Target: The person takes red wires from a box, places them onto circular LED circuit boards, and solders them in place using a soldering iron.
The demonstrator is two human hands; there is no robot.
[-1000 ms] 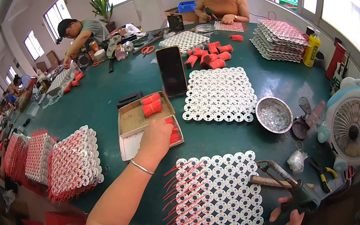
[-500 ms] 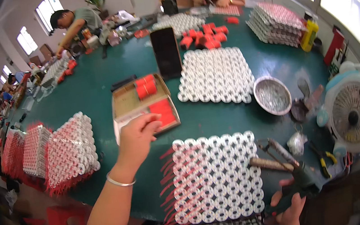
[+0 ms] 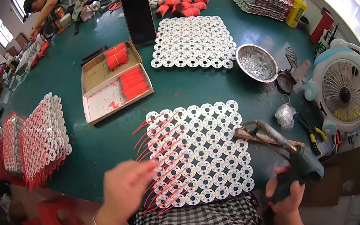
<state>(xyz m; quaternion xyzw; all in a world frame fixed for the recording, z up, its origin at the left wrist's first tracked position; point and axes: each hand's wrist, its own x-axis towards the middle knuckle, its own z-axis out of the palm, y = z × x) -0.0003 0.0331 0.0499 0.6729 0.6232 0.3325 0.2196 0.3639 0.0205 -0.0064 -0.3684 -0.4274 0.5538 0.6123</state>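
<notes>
My left hand [image 3: 124, 190]: just beside the sheet [image 3: 207, 151], off its left edge, fingertips at the red wires [image 3: 162, 149]; fingers drawn together, blurred; whether they pinch a wire I cannot tell.

My right hand [image 3: 287, 196]: near the sheet's lower right corner, fingers curled round the handle of a soldering gun [image 3: 306, 166], its front end reaching the sheet's right edge.

Box [image 3: 99, 100], open: beyond the sheet, to its left. Far half, tied red bundles [image 3: 116, 57]; near half, loose red strands [image 3: 134, 83] along the right side, red scraps beside them.

Bowl [image 3: 240, 63], round, pale-rimmed: beyond the sheet, to its right. Contents, shiny silvery bits [image 3: 257, 66].

Sheet: flat on the green table [image 3: 102, 145] before me; white discs joined seven by seven, each with a centre hole; wires on the left-hand columns, slanting past the left edge; right-hand columns bare.
</notes>
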